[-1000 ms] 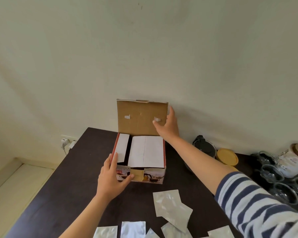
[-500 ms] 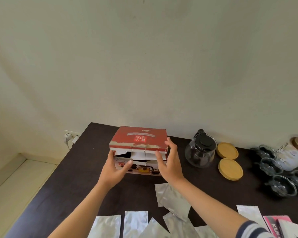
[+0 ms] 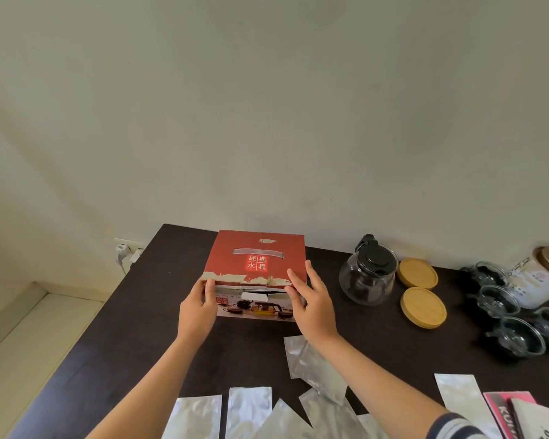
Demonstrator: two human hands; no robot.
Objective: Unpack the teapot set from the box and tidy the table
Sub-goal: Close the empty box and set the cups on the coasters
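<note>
The red box (image 3: pixel 257 274) sits at the table's (image 3: pixel 133 327) far edge, lid down. The left hand (image 3: pixel 197 308) and right hand (image 3: pixel 311 305) clasp its near corners, likely tucking it shut. The glass teapot (image 3: pixel 368 274) stands just right, unpacked.

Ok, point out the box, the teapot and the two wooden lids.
box (image 3: pixel 257 253): head view, red top flap.
teapot (image 3: pixel 366 280): head view, glass belly.
far lid (image 3: pixel 418 272): head view, top face.
near lid (image 3: pixel 423 306): head view, top face.
</note>
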